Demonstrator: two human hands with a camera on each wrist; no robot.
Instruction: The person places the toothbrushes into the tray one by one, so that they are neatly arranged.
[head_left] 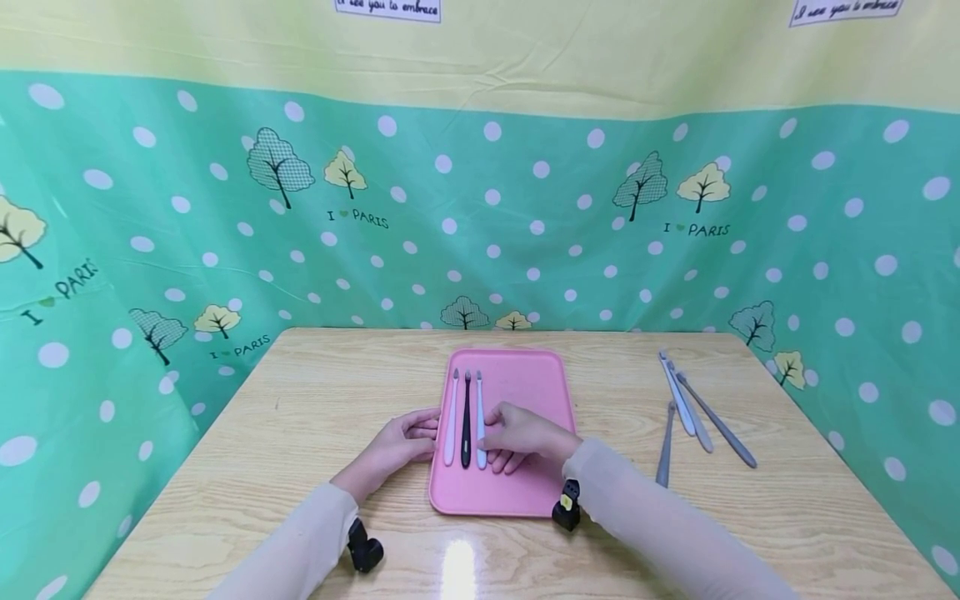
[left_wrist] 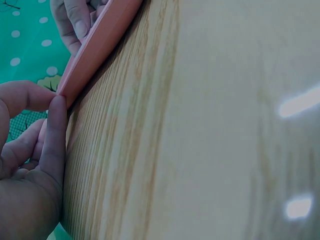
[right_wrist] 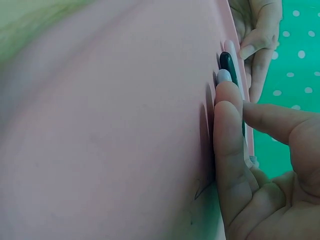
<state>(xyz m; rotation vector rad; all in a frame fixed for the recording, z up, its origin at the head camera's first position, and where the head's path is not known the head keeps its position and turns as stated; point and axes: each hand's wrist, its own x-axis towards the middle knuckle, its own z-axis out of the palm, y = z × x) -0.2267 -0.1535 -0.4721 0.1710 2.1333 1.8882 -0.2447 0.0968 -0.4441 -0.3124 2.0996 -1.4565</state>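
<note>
A pink tray (head_left: 528, 375) lies on the table with three toothbrushes in a row along its left side, grey heads pointing away. They are a pale pink toothbrush (head_left: 452, 425), a black toothbrush (head_left: 467, 429) in the middle and a light blue toothbrush (head_left: 480, 408). My right hand (head_left: 528, 437) reaches over the tray and pinches the light blue handle between thumb and finger. In the right wrist view, its fingertips (right_wrist: 228, 117) cover part of that handle. At the tray's left edge, my left hand (head_left: 401, 446) pinches the rim (left_wrist: 82, 75) with thumb and finger.
Several more toothbrushes (head_left: 716, 417) in grey and light blue lie on the wooden table (head_left: 322, 375) right of the tray, some crossing. One grey toothbrush (head_left: 665, 446) lies nearer, partly behind the right sleeve. A green dotted curtain (head_left: 487, 225) hangs behind and at the sides.
</note>
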